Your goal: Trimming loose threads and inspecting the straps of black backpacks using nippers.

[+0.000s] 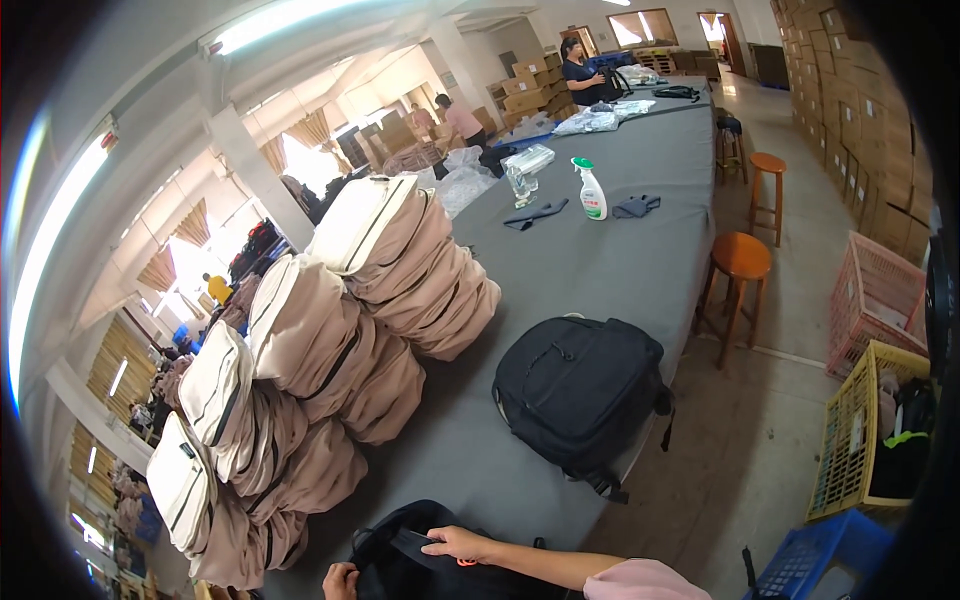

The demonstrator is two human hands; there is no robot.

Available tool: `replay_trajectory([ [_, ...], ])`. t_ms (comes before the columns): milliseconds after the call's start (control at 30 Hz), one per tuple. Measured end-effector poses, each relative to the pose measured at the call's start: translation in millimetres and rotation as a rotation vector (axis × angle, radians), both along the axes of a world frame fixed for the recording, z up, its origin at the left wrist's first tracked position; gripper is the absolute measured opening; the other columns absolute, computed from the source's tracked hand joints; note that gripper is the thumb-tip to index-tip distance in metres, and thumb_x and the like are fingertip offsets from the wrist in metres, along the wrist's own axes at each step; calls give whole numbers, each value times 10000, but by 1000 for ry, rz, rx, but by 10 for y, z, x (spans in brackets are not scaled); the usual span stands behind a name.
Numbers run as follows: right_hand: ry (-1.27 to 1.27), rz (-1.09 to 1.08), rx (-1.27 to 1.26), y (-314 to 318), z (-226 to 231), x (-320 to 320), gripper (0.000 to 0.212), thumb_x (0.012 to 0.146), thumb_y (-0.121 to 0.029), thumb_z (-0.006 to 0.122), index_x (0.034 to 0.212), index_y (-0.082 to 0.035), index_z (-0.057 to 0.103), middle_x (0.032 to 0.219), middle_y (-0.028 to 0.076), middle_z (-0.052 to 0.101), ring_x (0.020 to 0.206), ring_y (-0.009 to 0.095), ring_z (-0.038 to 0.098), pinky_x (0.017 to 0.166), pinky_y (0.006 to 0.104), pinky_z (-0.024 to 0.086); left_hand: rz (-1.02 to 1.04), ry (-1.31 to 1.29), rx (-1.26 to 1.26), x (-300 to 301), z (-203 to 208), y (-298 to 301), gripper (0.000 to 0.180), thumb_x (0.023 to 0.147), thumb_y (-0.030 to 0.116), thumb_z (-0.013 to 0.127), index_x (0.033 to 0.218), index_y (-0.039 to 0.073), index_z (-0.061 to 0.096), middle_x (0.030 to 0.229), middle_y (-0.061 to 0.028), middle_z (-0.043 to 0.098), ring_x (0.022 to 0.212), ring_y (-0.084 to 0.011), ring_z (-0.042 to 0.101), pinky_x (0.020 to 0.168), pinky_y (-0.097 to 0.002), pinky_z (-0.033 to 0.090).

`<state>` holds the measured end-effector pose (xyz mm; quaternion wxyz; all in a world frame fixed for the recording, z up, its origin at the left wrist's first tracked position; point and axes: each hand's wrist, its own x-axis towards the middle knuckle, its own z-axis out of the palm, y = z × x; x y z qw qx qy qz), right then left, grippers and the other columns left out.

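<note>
A black backpack (405,572) lies at the near end of the grey-covered table (610,270), partly cut off by the lower edge. My left hand (341,580) is closed on the bag's left edge, only its fingers and knuckles in view. Reaching across from the right, my right hand (458,545) pinches the dark fabric near the bag's upper side; an orange-red band circles that wrist. Beyond lies a second black backpack (580,385), full-looking, its straps trailing toward the table's right edge.
Tall stacks of dusty-pink and cream backpacks (400,265) line the left side. A spray bottle (591,190) and dark cloths (536,214) sit farther up. Wooden stools (740,258), a yellow crate (842,430) and cartons (850,110) stand right. A person (580,75) works at the far end.
</note>
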<state>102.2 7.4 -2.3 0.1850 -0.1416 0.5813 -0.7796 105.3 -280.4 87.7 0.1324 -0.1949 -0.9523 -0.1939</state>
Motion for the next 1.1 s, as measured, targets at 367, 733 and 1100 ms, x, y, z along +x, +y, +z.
replay_trajectory([
  [367, -74, 18, -160, 94, 120, -74, 257, 884, -259, 618, 911, -6, 588, 838, 12, 585, 800, 85, 502, 735, 257, 415, 10, 13, -224, -107, -256, -98, 68, 812, 13, 549, 876, 27, 529, 772, -178, 548, 760, -363, 572, 659, -387, 461],
  [733, -183, -138, -133, 74, 12, -234, 221, 856, -219, 646, 756, -99, 489, 648, -19, 471, 364, 52, 326, 306, 231, 264, 573, 126, 188, -346, -581, -109, 345, 881, 321, 576, 763, -4, 579, 744, -190, 561, 686, -323, 512, 681, -432, 409],
  [1100, -320, -144, -29, -52, -14, -75, 200, 876, -151, 619, 981, 13, 572, 872, 4, 593, 789, 63, 526, 737, 221, 440, 402, -973, 1448, -1, -390, 198, 378, 912, 163, 536, 1278, 101, 462, 899, -76, 665, 689, -90, 610, 552, -214, 505],
])
